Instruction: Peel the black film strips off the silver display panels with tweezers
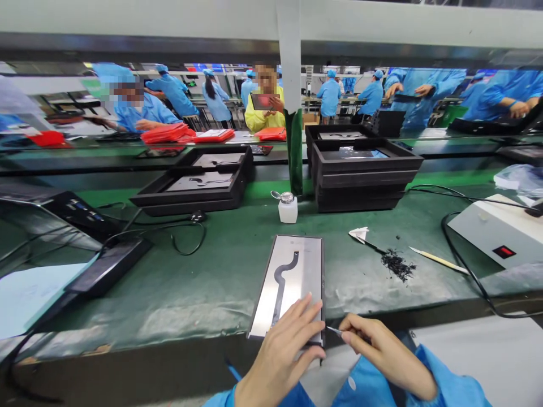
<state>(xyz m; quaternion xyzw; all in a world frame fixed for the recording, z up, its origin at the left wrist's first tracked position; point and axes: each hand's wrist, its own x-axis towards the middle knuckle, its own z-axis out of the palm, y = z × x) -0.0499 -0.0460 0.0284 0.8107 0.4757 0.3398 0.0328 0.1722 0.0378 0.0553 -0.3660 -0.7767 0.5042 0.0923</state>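
Flat and fairly open, the left hand presses on the silvery panel; the right hand pinches a thin pointed tool at its edge.

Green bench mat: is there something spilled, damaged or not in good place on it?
Yes: loose black scraps lie heaped on the green mat beside the yellow-handled knife. The white bottle has its lid open. The flat panel juts past the front edge, under the left hand. The mat's left front edge looks worn.
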